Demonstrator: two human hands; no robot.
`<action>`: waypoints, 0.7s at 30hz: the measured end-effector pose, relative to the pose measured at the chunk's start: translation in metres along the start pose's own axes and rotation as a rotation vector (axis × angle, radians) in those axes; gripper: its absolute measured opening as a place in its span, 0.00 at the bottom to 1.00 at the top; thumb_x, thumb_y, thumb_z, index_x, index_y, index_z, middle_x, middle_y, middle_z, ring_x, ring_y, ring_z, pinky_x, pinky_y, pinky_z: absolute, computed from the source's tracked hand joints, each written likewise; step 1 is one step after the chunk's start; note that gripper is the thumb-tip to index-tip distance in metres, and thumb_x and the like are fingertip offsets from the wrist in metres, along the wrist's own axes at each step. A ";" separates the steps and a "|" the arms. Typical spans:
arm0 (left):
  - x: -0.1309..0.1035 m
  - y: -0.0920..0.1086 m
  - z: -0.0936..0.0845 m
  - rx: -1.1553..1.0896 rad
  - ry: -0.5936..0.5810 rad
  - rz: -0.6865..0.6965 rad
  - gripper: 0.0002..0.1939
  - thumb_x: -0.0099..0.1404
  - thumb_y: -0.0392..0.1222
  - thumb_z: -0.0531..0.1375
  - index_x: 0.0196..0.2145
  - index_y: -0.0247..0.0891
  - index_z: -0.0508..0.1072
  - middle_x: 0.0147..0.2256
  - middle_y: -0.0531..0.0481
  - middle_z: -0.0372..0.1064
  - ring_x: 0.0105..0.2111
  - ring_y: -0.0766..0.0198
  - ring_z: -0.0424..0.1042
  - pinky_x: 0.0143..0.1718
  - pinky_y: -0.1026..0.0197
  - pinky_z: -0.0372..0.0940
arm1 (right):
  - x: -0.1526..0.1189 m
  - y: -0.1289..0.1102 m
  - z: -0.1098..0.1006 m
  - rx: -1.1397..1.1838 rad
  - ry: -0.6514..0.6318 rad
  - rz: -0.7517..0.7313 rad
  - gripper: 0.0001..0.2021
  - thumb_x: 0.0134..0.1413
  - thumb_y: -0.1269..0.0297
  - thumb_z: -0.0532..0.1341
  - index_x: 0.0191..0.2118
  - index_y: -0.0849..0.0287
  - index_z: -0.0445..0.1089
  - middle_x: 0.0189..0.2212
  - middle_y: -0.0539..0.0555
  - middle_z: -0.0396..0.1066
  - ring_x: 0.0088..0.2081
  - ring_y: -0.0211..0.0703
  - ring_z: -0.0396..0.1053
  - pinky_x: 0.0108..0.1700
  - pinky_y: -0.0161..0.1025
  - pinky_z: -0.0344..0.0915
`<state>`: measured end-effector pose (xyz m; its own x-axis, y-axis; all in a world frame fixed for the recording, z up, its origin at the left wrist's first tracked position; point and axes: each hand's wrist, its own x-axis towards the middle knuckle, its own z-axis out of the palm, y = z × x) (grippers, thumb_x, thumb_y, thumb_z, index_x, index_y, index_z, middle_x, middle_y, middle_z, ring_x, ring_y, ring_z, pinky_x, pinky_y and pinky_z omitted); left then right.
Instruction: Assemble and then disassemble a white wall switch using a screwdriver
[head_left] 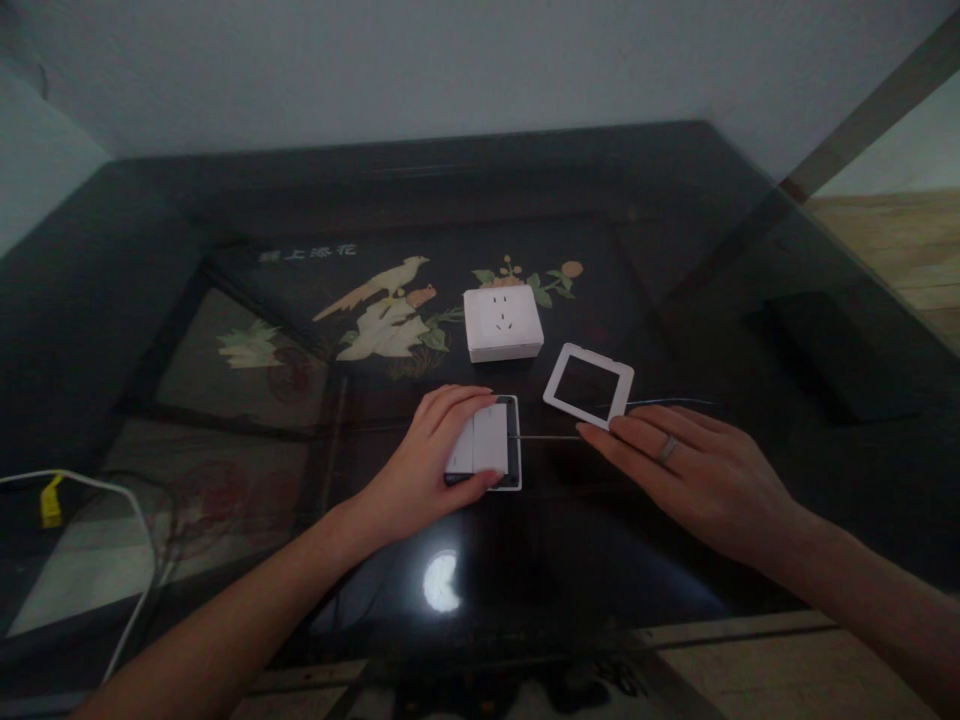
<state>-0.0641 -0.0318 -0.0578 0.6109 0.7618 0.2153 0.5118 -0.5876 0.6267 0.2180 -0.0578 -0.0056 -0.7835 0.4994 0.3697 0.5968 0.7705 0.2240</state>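
My left hand is wrapped round a white switch panel with a dark inner edge, fingers over its top and thumb at its bottom. A thin metal shaft reaches from the panel's right side to my right hand, which is closed round the tool; its handle is hidden under the palm. A white rectangular frame lies just above my right fingertips, its lower right corner beside them. Behind the panel sits a white socket box with its slots facing up.
The glossy dark table bears a bird and flower picture. At the left lies a white cable with a yellow tag. A dark flat object rests at the right. A wall stands behind the table.
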 end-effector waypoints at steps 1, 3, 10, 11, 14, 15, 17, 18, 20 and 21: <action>0.000 0.000 0.000 -0.003 0.005 0.003 0.30 0.64 0.43 0.62 0.61 0.42 0.56 0.59 0.39 0.59 0.59 0.46 0.58 0.61 0.40 0.56 | 0.001 0.001 0.001 -0.016 0.014 -0.017 0.17 0.61 0.83 0.52 0.41 0.67 0.78 0.32 0.59 0.80 0.33 0.47 0.76 0.31 0.41 0.73; 0.000 0.000 0.001 -0.007 0.012 0.003 0.30 0.64 0.43 0.62 0.61 0.42 0.57 0.59 0.39 0.60 0.59 0.46 0.58 0.61 0.40 0.56 | 0.000 0.003 0.004 -0.017 0.030 -0.019 0.16 0.61 0.83 0.53 0.42 0.66 0.78 0.32 0.59 0.80 0.34 0.47 0.76 0.32 0.40 0.73; 0.000 0.001 0.001 0.001 0.000 -0.017 0.31 0.64 0.44 0.62 0.61 0.44 0.56 0.58 0.39 0.60 0.59 0.45 0.58 0.60 0.39 0.56 | -0.015 -0.003 0.024 0.407 -0.076 0.264 0.14 0.65 0.72 0.55 0.50 0.60 0.75 0.38 0.58 0.78 0.37 0.45 0.77 0.38 0.41 0.77; 0.000 0.000 0.000 0.002 -0.002 -0.017 0.31 0.64 0.44 0.62 0.61 0.43 0.56 0.58 0.39 0.59 0.59 0.45 0.58 0.60 0.39 0.56 | -0.015 -0.004 0.024 0.503 -0.113 0.312 0.15 0.66 0.71 0.54 0.50 0.59 0.75 0.37 0.57 0.78 0.37 0.43 0.77 0.37 0.39 0.76; 0.001 0.000 -0.001 0.004 -0.003 -0.016 0.31 0.63 0.44 0.62 0.61 0.42 0.57 0.58 0.39 0.59 0.59 0.46 0.58 0.61 0.40 0.56 | -0.013 -0.008 0.025 0.769 -0.194 0.431 0.16 0.67 0.70 0.52 0.50 0.58 0.75 0.36 0.55 0.78 0.36 0.40 0.77 0.37 0.36 0.75; 0.001 0.001 -0.001 0.006 -0.002 -0.018 0.30 0.63 0.43 0.62 0.60 0.41 0.57 0.58 0.38 0.60 0.59 0.46 0.58 0.60 0.40 0.56 | -0.012 -0.009 0.025 0.847 -0.219 0.468 0.15 0.67 0.69 0.52 0.50 0.59 0.75 0.35 0.55 0.78 0.34 0.39 0.77 0.35 0.35 0.74; 0.001 0.003 0.000 -0.002 -0.012 -0.010 0.31 0.63 0.43 0.63 0.60 0.41 0.57 0.58 0.38 0.60 0.59 0.45 0.58 0.60 0.40 0.56 | -0.008 -0.012 0.026 0.999 -0.270 0.529 0.15 0.66 0.69 0.52 0.49 0.61 0.75 0.31 0.54 0.78 0.29 0.37 0.75 0.30 0.33 0.72; 0.001 0.004 0.001 -0.016 -0.024 0.002 0.32 0.63 0.44 0.63 0.60 0.41 0.57 0.58 0.38 0.60 0.59 0.45 0.58 0.60 0.40 0.56 | -0.006 -0.014 0.027 1.067 -0.289 0.542 0.15 0.66 0.69 0.53 0.49 0.62 0.76 0.28 0.53 0.77 0.26 0.36 0.74 0.28 0.32 0.71; 0.000 0.008 0.004 -0.059 -0.038 0.023 0.31 0.63 0.45 0.64 0.61 0.43 0.57 0.58 0.39 0.61 0.59 0.46 0.59 0.60 0.40 0.57 | 0.000 -0.017 0.028 1.135 -0.308 0.527 0.14 0.65 0.70 0.54 0.47 0.61 0.76 0.28 0.52 0.78 0.26 0.36 0.73 0.29 0.32 0.70; 0.000 0.009 0.005 -0.076 -0.039 0.028 0.31 0.64 0.45 0.63 0.61 0.43 0.57 0.58 0.39 0.62 0.59 0.46 0.60 0.60 0.40 0.56 | 0.003 -0.018 0.028 1.123 -0.304 0.514 0.13 0.64 0.70 0.55 0.46 0.60 0.77 0.30 0.53 0.78 0.29 0.38 0.75 0.32 0.33 0.71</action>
<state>-0.0568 -0.0388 -0.0559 0.6484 0.7332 0.2049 0.4478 -0.5850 0.6762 0.2006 -0.0588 -0.0340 -0.6031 0.7948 -0.0676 0.4846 0.2978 -0.8224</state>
